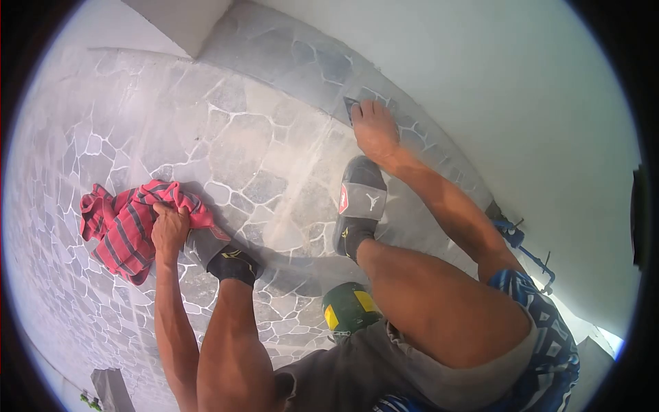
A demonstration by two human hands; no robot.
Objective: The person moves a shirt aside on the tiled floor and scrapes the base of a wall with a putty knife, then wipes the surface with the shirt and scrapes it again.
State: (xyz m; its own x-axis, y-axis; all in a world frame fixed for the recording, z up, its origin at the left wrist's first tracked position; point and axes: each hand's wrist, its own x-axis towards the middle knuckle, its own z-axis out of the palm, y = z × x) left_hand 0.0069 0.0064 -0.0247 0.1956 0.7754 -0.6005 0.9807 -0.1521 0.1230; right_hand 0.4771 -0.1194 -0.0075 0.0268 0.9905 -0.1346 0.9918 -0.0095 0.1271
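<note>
My left hand (pixel 171 230) is closed on a crumpled red cloth with dark stripes (pixel 127 237), which looks like a shirt. The cloth lies over the stone-patterned floor and against the toe of my left slide sandal (pixel 204 246). Farther forward on the right, my right hand (pixel 375 129) grips a small dark flat piece (pixel 349 108) with a pointed corner. It is held at the grey stone-patterned strip along the foot of the wall. My fingers cover most of that piece, so its kind cannot be told.
My right slide sandal (pixel 364 199) stands just below my right hand. Between my legs is a dark green container with yellow patches (pixel 350 307). A pale wall (pixel 522 89) curves along the right, with a blue pipe and tap (pixel 513 237). A white block corner (pixel 182 24) juts in at the top.
</note>
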